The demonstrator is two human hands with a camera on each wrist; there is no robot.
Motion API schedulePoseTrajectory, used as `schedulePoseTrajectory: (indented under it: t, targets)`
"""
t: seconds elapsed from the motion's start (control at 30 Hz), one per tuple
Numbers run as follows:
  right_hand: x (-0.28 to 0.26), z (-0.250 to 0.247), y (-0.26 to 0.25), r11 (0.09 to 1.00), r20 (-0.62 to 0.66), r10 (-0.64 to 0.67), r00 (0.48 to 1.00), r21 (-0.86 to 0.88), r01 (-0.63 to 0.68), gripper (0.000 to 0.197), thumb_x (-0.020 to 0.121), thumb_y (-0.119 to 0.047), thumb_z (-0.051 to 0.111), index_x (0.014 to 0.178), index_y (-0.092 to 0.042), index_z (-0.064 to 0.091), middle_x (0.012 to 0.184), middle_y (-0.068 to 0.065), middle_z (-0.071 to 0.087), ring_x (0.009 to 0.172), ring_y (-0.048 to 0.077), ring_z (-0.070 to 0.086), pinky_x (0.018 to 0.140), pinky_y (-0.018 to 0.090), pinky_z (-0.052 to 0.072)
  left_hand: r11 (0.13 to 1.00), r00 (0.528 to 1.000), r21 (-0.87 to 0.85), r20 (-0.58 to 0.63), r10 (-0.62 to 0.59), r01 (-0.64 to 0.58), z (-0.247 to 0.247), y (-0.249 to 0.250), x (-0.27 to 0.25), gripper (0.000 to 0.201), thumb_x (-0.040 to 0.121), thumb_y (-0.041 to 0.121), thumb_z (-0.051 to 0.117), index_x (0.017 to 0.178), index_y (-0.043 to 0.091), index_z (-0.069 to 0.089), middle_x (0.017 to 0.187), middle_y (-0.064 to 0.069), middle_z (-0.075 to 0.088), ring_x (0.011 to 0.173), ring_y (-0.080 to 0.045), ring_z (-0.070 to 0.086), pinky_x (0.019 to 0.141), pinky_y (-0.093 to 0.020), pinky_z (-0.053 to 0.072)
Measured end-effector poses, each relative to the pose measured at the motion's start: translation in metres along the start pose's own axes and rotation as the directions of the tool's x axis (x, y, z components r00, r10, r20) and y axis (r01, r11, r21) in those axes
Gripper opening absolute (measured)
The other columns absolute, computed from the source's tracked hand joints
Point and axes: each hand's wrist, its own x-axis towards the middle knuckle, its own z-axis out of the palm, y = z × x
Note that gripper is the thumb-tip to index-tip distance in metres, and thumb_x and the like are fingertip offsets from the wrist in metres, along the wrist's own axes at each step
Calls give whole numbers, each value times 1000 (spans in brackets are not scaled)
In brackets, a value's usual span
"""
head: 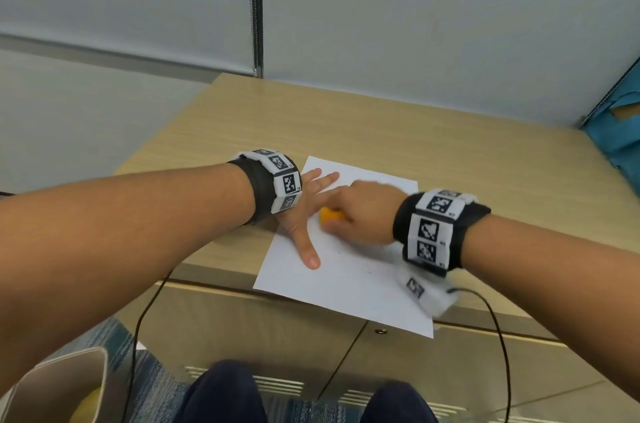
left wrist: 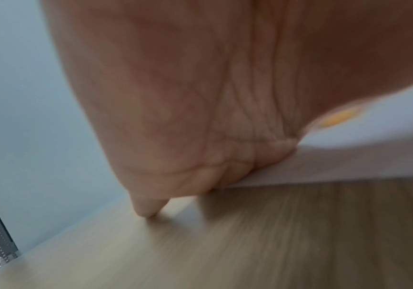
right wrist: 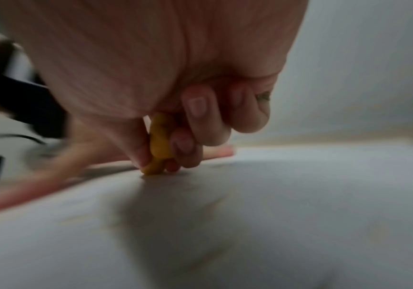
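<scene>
A white sheet of paper lies on the wooden desk, its near edge hanging over the desk front. My left hand lies flat on the sheet's left part, fingers spread and straight, pressing it down. My right hand pinches a small yellow eraser between thumb and fingers. In the right wrist view the eraser touches the paper with its lower end. The left wrist view shows the palm on the paper edge and the eraser as a blur.
A blue cloth-like thing sits at the desk's right edge. Black cables hang from the wristbands down the desk front. A beige bag stands on the floor at lower left. Grey partition walls close the desk's far side.
</scene>
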Motion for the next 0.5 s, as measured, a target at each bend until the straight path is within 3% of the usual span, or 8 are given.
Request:
schedulePoseTrajectory:
  t: [0.1,0.2,0.3,0.4,0.5]
  targets:
    - [20,-9,33,968,-49,222,974,-111,-226,37,100,-43,37,96,-16,62,89,5,63,81,27,62,73,36,52,1000,1000,-28,-10,-6,6,1,0,-1,151,45,90,67,147,37,-32,158,2,-38,147,-29,-28,115,-61,-7]
    - [18,-2,18,992,-33,117,993,-53,-118,30,100,-38,40,91,-20,61,86,4,63,78,24,60,70,34,48,1000,1000,-17,-7,-4,4,2,-1,2,152,42,92,65,147,38,-31,157,2,-39,147,-29,-29,115,-62,-7]
    - [-2,4,-2,997,57,-9,998,72,5,30,99,-39,45,71,-31,46,73,-5,54,69,15,54,70,35,47,1000,1000,-11,-3,2,-2,2,-2,2,154,39,94,63,147,38,-32,156,2,-41,146,-29,-30,115,-61,-7]
    - [10,-4,28,991,11,128,992,-30,-127,32,99,-44,43,76,-23,53,75,-2,55,79,25,59,76,38,52,999,1000,-48,-15,6,-6,2,-2,1,159,31,96,61,146,40,-32,158,4,-37,147,-28,-28,115,-60,-6]
    - [18,-6,41,975,-56,211,976,-56,-214,36,99,-43,42,78,-18,55,76,2,57,80,31,61,71,37,52,998,1000,-64,-22,4,-5,2,0,-1,157,33,94,62,147,40,-32,158,3,-36,148,-29,-27,115,-60,-6]
